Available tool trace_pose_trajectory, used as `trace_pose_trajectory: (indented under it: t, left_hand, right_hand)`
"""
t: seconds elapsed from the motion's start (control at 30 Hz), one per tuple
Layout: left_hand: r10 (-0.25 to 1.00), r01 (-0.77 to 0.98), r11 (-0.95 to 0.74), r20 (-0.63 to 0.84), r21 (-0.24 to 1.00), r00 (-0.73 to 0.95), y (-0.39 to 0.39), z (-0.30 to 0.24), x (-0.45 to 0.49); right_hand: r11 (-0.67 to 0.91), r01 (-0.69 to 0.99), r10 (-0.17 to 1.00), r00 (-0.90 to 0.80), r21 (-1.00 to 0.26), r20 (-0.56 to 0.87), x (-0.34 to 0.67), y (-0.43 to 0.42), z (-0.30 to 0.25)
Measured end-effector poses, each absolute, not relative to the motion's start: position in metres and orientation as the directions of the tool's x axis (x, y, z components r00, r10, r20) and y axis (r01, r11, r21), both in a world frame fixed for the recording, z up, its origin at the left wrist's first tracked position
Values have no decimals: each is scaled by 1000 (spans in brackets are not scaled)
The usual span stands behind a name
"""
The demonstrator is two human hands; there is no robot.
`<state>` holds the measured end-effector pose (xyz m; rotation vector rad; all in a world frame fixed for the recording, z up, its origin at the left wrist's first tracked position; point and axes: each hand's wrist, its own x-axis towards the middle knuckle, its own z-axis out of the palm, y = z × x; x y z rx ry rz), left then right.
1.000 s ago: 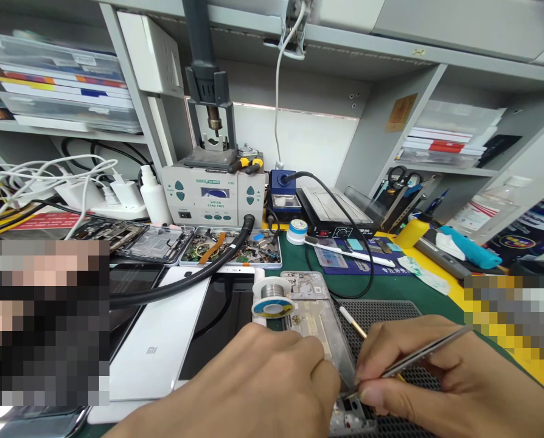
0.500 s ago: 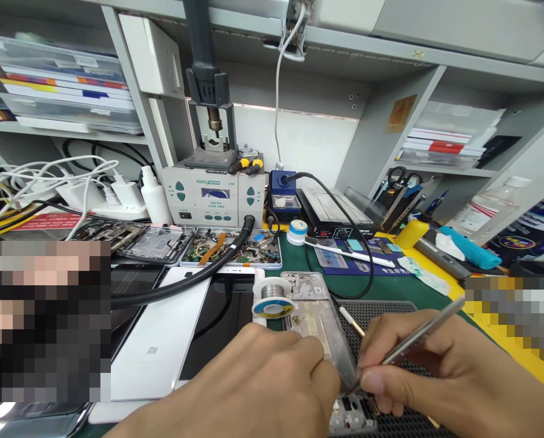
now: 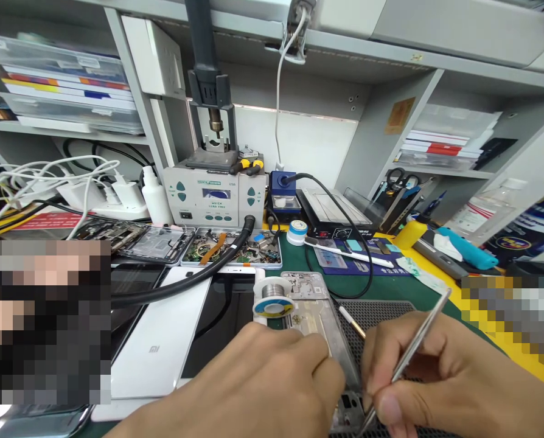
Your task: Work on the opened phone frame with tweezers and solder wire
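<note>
An opened phone frame [image 3: 320, 316] lies on the green mat in front of me, its lower end over a grey perforated pad [image 3: 381, 313]. My left hand [image 3: 254, 389] presses down on the frame's left side with fingers curled against its edge. My right hand [image 3: 440, 377] pinches a pair of metal tweezers [image 3: 413, 350], held steeply, with the tips down at the frame's lower end by the small board parts [image 3: 352, 407]. A spool of solder wire [image 3: 272, 301] rests on the frame's top left corner.
A hot-air rework station [image 3: 215, 198] with its black hose [image 3: 185, 280] stands behind. Trays of phone parts [image 3: 230, 249], a white phone back [image 3: 160, 340], a soldering station [image 3: 283, 194], a white-handled tool [image 3: 345, 249], chargers with white cables [image 3: 71, 182] and a blue tool [image 3: 466, 249] surround the mat.
My right hand has tipped the tweezers from nearly flat to steep, and their tips have moved down toward the frame's bottom end. The left hand has stayed in place.
</note>
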<state>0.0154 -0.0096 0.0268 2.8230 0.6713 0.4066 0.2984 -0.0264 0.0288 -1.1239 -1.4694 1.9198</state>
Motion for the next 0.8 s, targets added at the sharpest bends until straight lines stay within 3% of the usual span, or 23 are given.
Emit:
trace_pose_trajectory:
  t: [0.17, 0.37, 0.5, 0.8]
  left_hand:
    - [438, 353, -872, 220, 339, 872, -8, 22, 12]
    - [470, 392, -859, 204, 329, 859, -8, 25, 14]
    - [459, 374, -863, 220, 340, 861, -10, 26, 13]
    - [450, 359, -868, 241, 342, 860, -13, 19, 11]
  right_hand:
    - [-244, 39, 750, -626, -969, -214, 299, -27, 21]
    - [-4, 242, 785, -600, -970, -153, 299, -29, 29]
    - [124, 283, 779, -622, -951, -84, 297, -26, 37]
    - [208, 236, 757, -654, -949, 3, 298, -31, 33]
